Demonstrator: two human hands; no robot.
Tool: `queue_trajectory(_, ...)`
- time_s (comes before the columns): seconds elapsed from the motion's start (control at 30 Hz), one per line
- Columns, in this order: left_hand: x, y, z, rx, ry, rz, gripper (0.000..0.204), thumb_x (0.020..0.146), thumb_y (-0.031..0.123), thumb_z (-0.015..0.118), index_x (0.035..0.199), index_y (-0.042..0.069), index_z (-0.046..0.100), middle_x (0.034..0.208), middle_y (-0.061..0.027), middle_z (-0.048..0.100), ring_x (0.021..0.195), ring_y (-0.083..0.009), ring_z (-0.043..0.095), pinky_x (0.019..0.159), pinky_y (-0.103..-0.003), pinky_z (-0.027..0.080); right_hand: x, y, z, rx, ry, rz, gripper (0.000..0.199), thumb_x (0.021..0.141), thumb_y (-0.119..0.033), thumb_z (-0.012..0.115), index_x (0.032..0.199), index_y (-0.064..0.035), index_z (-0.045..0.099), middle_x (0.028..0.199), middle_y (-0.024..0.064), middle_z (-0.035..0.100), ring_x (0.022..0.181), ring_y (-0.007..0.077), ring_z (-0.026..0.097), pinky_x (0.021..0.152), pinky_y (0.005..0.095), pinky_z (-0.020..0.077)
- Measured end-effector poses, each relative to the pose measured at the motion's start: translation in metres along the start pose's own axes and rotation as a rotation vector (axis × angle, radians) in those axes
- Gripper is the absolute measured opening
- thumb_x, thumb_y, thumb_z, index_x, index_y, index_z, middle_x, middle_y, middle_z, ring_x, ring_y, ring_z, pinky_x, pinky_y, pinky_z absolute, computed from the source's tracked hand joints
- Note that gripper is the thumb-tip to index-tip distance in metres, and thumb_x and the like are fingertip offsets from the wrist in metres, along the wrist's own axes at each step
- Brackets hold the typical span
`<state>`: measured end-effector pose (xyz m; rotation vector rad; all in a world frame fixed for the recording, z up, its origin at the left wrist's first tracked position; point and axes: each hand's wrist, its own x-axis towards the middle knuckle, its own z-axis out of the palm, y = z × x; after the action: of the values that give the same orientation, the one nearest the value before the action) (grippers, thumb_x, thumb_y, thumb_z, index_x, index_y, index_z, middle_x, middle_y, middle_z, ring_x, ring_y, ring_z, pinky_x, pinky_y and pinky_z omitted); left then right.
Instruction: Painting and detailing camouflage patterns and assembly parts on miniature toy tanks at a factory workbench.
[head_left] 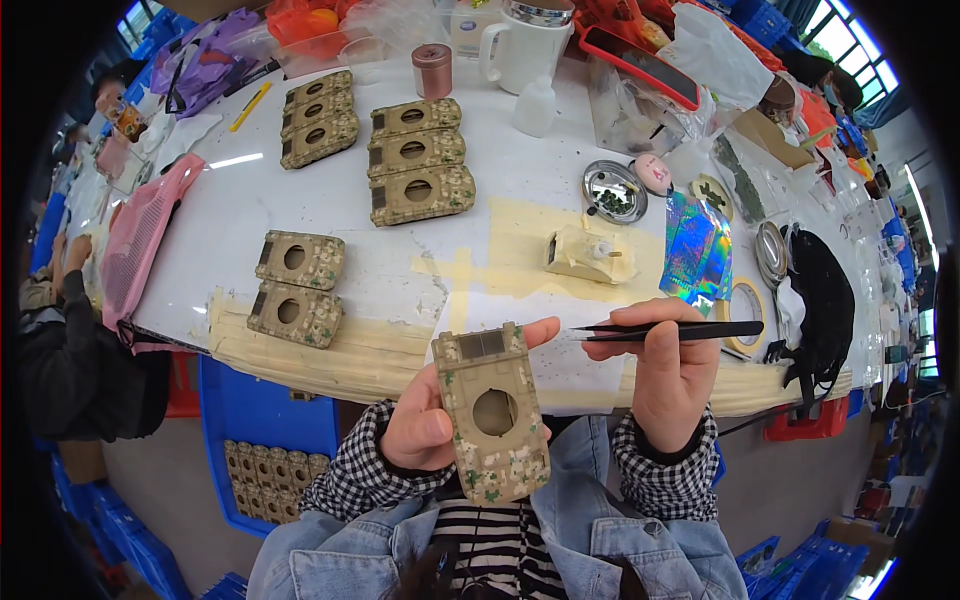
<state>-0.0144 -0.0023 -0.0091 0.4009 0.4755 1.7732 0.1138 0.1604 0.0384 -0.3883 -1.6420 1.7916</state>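
My left hand [420,425] is closed round a tan camouflage toy tank hull [495,455] with a round hole in its top. The hull is held up in front of my chest, its index finger stretched out past the far end. In my right hand [672,375] are black tweezers [690,331], pinched between thumb and fingers, tips pointing left toward the hull but apart from it. Two similar hulls [290,310] lie on the table at left. Further back stand two stacked rows of hulls [415,155]. A shiny round dish [614,192] holds small dark green bits.
A tape-covered block [590,254], a holographic sheet [697,250], a masking tape roll [745,315] and a black cloth item [822,310] lie to the right. At the back stand a white mug [527,45] and a phone [640,66]. A blue bin [270,400] below left holds several hulls. Another person [85,350] sits at far left.
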Motion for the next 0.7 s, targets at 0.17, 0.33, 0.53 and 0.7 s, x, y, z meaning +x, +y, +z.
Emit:
queue_trajectory(0.17,0.000,-0.001,-0.004,0.049,-0.049,-0.008,0.102,0.072,0.045,0.078,0.145,0.000,0.021,0.148,-0.0341,0.006,0.096,-0.0389,0.063,0.073,-0.044,0.057,0.001,-0.001,-0.004,-0.107,-0.102,-0.102,0.020,0.095,-0.011,0.052,0.098,0.0056,0.061,0.092,0.0141,0.064,0.085,0.0193,0.064,0.077,0.0296,0.0514)
queue_trajectory(0.33,-0.002,-0.001,-0.005,0.057,-0.061,-0.029,0.107,0.071,0.045,0.078,0.144,-0.005,0.019,0.148,-0.0348,0.006,0.098,-0.0370,0.063,0.076,-0.045,0.057,0.003,0.001,-0.010,-0.199,-0.163,-0.137,0.017,0.094,-0.010,0.053,0.095,0.0032,0.063,0.092,0.0123,0.065,0.085,0.0176,0.060,0.077,0.0294,0.0469)
queue_trajectory(0.53,-0.002,-0.001,-0.004,0.075,-0.056,-0.047,0.111,0.070,0.045,0.079,0.142,-0.011,0.016,0.148,-0.0343,0.008,0.099,-0.0353,0.062,0.077,-0.047,0.056,0.008,-0.002,-0.011,-0.263,-0.205,-0.162,0.017,0.094,-0.011,0.053,0.094,0.0023,0.064,0.091,0.0115,0.066,0.084,0.0175,0.059,0.076,0.0288,0.0463)
queue_trajectory(0.7,-0.005,-0.003,-0.008,0.092,-0.053,-0.048,0.112,0.070,0.045,0.080,0.141,-0.012,0.016,0.148,-0.0329,0.010,0.099,-0.0348,0.062,0.077,-0.046,0.056,0.006,-0.001,-0.009,-0.231,-0.182,-0.118,0.017,0.093,-0.010,0.053,0.093,0.0024,0.064,0.090,0.0111,0.066,0.083,0.0174,0.059,0.074,0.0284,0.0463)
